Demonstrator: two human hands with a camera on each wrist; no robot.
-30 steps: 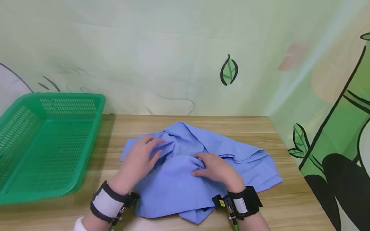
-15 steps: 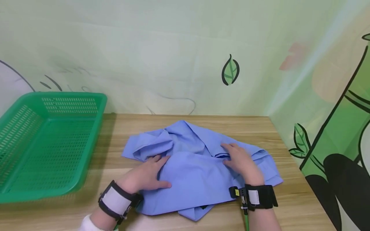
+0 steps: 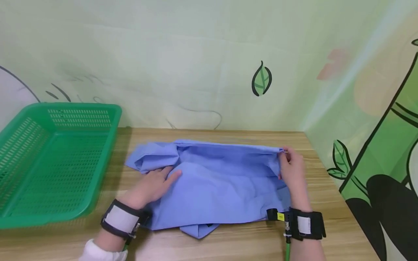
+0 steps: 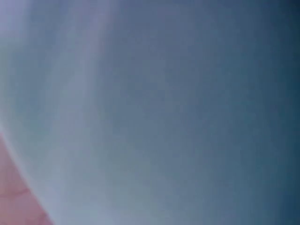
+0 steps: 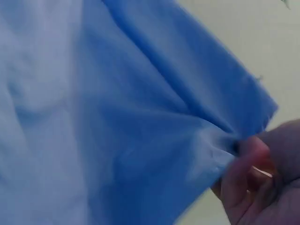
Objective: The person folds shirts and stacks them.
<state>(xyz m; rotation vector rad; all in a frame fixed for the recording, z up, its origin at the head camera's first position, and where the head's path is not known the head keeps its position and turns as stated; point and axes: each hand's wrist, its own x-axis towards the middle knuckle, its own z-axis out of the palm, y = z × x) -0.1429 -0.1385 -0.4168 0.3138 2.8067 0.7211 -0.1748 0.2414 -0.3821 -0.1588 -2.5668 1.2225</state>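
Observation:
A crumpled blue cloth (image 3: 215, 192) lies on the wooden table, partly folded over itself. My right hand (image 3: 293, 166) pinches its far right corner and holds that edge up, so the back part stands raised like a low wall. In the right wrist view, thumb and finger of the right hand (image 5: 253, 173) grip the blue cloth (image 5: 140, 140) near its corner. My left hand (image 3: 151, 186) rests on the left part of the cloth with fingers extended, beside a bunched fold. Blurred cloth (image 4: 154, 112) fills most of the left wrist view, so the fingers are hidden there.
A green plastic basket (image 3: 106, 156) with slotted walls stands on the left of the table. Behind the wooden table (image 3: 248, 243) rises a pale green printed wall covering (image 3: 163, 65), which continues along the right side. Each wrist wears a strapped camera band.
The right hand has moved right and away from me, taking hold of the cloth's corner and lifting its back edge. The left hand has slid left, and the cloth has shifted slightly left.

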